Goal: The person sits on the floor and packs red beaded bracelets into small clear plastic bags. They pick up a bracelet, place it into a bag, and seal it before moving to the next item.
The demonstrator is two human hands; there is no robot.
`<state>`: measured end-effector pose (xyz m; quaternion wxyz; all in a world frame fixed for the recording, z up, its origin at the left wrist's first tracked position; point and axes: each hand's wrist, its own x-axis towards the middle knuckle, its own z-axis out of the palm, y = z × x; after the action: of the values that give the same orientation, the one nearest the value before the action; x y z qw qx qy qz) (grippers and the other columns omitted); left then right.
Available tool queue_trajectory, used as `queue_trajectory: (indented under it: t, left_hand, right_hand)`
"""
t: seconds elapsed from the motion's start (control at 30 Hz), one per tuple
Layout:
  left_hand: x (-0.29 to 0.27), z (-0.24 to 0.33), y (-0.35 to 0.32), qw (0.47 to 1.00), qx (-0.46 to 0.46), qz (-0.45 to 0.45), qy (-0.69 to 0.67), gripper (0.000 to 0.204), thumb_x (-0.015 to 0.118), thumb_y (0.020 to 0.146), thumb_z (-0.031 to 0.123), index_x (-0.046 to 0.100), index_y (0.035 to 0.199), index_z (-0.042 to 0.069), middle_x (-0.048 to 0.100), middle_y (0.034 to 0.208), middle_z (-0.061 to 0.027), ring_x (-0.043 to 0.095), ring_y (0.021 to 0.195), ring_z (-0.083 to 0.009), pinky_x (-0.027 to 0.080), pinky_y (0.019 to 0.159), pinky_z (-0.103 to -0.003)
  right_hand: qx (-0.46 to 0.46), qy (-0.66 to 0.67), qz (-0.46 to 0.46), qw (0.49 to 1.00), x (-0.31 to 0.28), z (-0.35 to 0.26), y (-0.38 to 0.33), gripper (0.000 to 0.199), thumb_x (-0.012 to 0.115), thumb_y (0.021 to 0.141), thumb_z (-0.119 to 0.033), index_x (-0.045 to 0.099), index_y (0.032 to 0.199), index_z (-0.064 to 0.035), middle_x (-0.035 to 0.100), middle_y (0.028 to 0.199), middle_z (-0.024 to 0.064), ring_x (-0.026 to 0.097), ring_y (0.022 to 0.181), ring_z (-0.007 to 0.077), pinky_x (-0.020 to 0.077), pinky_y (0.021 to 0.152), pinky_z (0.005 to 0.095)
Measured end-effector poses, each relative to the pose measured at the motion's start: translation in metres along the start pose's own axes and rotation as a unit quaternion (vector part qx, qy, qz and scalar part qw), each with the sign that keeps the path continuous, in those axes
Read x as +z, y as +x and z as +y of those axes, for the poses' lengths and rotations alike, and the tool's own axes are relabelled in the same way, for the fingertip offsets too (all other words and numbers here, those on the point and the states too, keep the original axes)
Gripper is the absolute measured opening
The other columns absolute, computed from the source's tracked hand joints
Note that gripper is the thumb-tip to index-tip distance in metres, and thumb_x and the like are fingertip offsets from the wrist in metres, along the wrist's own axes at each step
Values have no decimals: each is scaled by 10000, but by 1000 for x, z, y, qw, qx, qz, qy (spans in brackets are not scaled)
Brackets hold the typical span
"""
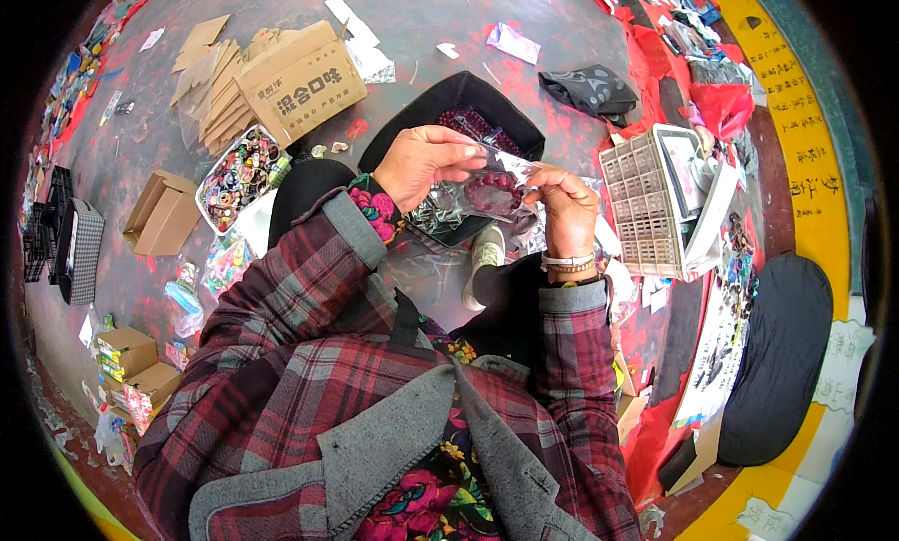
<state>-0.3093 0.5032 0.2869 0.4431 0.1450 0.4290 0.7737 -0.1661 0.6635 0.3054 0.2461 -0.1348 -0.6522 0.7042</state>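
Between my two hands is a clear plastic bag (478,197) with a dark red beaded bracelet (493,194) inside it. My left hand (426,165) pinches the bag's upper left edge between thumb and fingers. At the bag's right edge, my right hand (565,209) is closed on the plastic; its wrist wears light bangles. Below the hands, a black bin (398,134) stands on the floor, partly hidden by them. Dark red beaded pieces (487,129) lie in its far part, and shiny clear packets show in its near part.
To the left are a white basket of small trinkets (245,181), a printed carton (302,82) beside flattened cardboard, and an open brown box (161,213). A beige plastic crate (644,209) stands to the right. Beyond the bin lies a black patterned bag (590,92).
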Motion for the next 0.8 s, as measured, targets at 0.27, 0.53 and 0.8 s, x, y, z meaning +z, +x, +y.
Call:
queue_trajectory:
  t: [0.27,0.53,0.8]
  left_hand:
    - [1,1,-1,999,8,8,44,169,598,825,98,610,947,-18,644,906,-110,640,833,-190,513,644,-220]
    - [3,1,-2,999,14,14,46,158,595,829,102,610,936,-13,644,896,-101,642,818,-178,507,633,-212]
    - [6,3,-4,998,12,6,56,155,595,827,104,607,934,-7,648,882,-122,648,806,-193,502,609,-215]
  right_hand:
    - [84,61,31,994,1,-4,2,132,450,889,-51,570,921,-4,596,948,83,584,732,117,467,584,208]
    - [71,57,23,996,8,-11,4,250,601,816,-61,535,1044,19,583,1006,96,544,694,83,425,587,174]
    - [81,52,52,994,1,-2,4,123,650,756,-13,636,876,8,623,853,42,435,525,24,340,458,164]
